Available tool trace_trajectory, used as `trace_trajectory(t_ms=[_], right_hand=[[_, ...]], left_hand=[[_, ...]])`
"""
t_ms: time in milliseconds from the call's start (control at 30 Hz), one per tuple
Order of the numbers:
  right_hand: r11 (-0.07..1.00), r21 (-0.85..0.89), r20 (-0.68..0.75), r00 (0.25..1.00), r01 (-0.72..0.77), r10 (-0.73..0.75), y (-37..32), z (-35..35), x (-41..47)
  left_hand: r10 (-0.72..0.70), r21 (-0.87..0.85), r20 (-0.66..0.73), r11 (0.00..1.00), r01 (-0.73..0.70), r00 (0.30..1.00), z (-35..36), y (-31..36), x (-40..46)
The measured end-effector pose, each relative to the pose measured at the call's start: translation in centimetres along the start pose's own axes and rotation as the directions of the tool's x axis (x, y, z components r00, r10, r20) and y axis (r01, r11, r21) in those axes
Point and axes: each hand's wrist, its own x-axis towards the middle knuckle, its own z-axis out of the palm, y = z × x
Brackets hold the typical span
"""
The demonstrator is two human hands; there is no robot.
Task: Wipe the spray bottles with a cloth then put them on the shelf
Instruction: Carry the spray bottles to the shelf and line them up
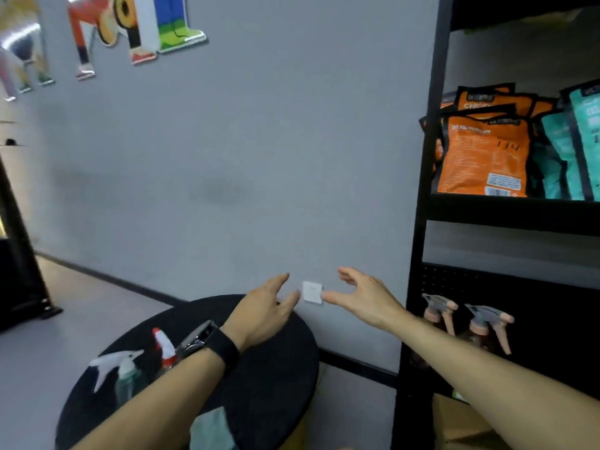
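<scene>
Both my hands are raised in front of the grey wall, fingers spread, holding nothing. My left hand hovers over the far edge of a round black table; my right hand is beside the black shelf frame. On the table stand a white-trigger spray bottle with greenish liquid and a red-and-white trigger bottle, partly hidden by my left wrist. A pale cloth lies at the table's near edge. Two amber spray bottles with pink-grey triggers stand on the lower shelf.
Orange bags and teal bags fill the upper shelf. A white wall plate sits between my hands. A cardboard box rests at the shelf's bottom. Another black stand is at the left.
</scene>
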Motion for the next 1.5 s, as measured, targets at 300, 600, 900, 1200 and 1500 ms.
trace_trajectory(t_ms=[300,600,900,1200,1500], right_hand=[[0.994,0.031,0.262,0.959,0.102,-0.106,-5.1,11.8,1.7],[0.987,0.024,0.412,0.898,0.157,-0.153,-7.8,23.2,3.0],[0.992,-0.012,0.464,0.880,0.122,-0.103,-6.9,31.7,4.5],[0.999,0.014,0.434,0.899,0.051,-0.052,-4.6,37.5,7.6],[0.993,0.087,0.396,0.912,0.082,-0.109,-5.2,41.8,9.8]], left_hand=[[-0.239,-0.024,-0.116,0.971,0.238,0.964,-3.1,-10.6,-5.5],[-0.433,-0.078,-0.159,0.901,0.426,0.887,-4.4,-19.0,-10.0],[-0.517,-0.084,-0.128,0.856,0.510,0.846,-1.5,-25.9,-10.5],[-0.526,-0.044,-0.051,0.850,0.524,0.849,1.3,-31.1,-7.9],[-0.528,-0.045,-0.036,0.849,0.527,0.848,2.7,-33.9,-6.2]])
